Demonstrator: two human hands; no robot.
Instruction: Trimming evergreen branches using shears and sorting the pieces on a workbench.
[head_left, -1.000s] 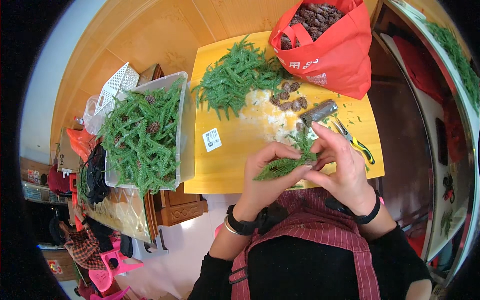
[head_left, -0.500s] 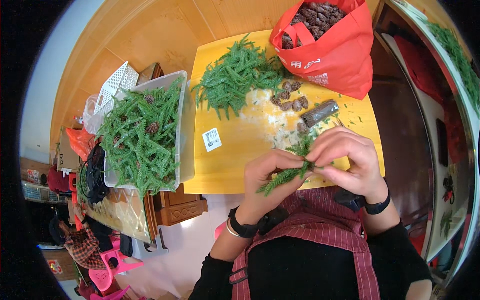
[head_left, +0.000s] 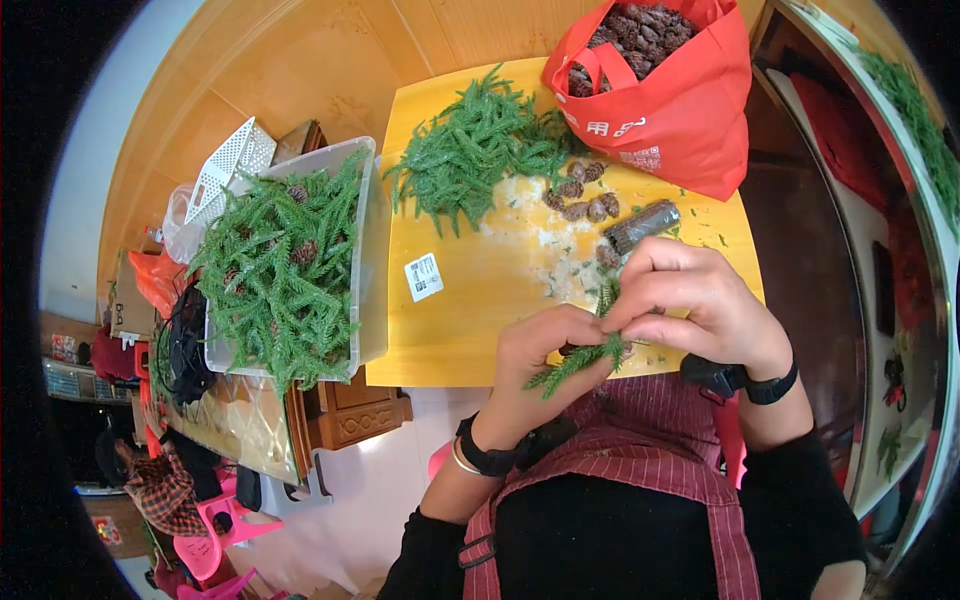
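Observation:
A small artificial pine sprig [head_left: 578,368] is held in front of me at the near edge of the yellow table [head_left: 460,340]. My left hand [head_left: 545,350] is closed around its stem, and the green tips stick out past the fingers. With thumb and forefinger pinched together, my right hand [head_left: 690,300] grips the sprig at the left fingertips. A dark bit, perhaps a pine cone, shows inside my left hand, mostly hidden. Beyond the hands lie several loose pine cones [head_left: 575,190] and a bundle of thin dark wires [head_left: 642,225].
A pile of green sprigs [head_left: 470,150] covers the table's far left. Behind at right stands a red bag [head_left: 660,130] full of pine cones. On the left, a clear plastic bin [head_left: 368,250] holds sprigs with cones. A white label [head_left: 424,277] lies on the table.
My right hand has shifted slightly left, closing its fingers tighter over the sprig. The left hand stays nearly in place, while the sprig has tilted a little.

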